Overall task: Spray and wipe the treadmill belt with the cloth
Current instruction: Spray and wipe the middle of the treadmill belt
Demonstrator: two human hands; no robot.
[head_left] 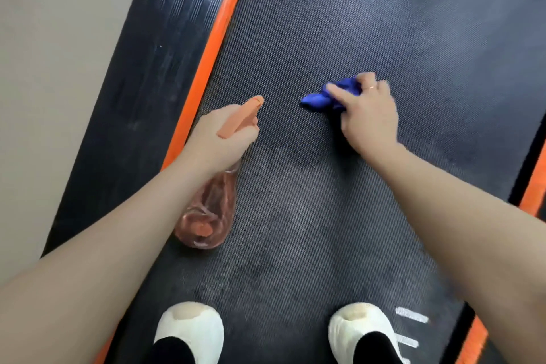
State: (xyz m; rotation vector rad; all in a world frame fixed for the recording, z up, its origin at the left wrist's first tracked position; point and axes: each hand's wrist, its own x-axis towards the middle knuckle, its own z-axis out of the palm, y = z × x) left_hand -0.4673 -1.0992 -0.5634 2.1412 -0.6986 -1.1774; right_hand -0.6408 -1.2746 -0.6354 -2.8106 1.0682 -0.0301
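A bunched blue cloth [331,97] is gripped in the right hand [367,115] and pressed onto the treadmill belt [384,23], with most of the fabric protruding from the thumb side, toward the other hand. The pink spray bottle [209,210] is held in the left hand [220,139], fingers curled round its neck, the orange nozzle [240,117] directed forward and slightly inward — toward the strip of belt just ahead of the cloth. The bottle's long axis runs roughly along the belt's length, its base hanging back below the wrist.

The two hands are seen nearly level, apart by a bare band of belt. The unwiped stretch appears to lie ahead of the right hand and out to its far side; a duller, streaked patch lies behind both hands, toward the white slippers [189,331]. The orange side rail [212,47] runs just outside the left hand. The wipe is therefore judged to belong to the right hand — it is already on the surface, and a stroke forward or outward would probably cover fresh belt.
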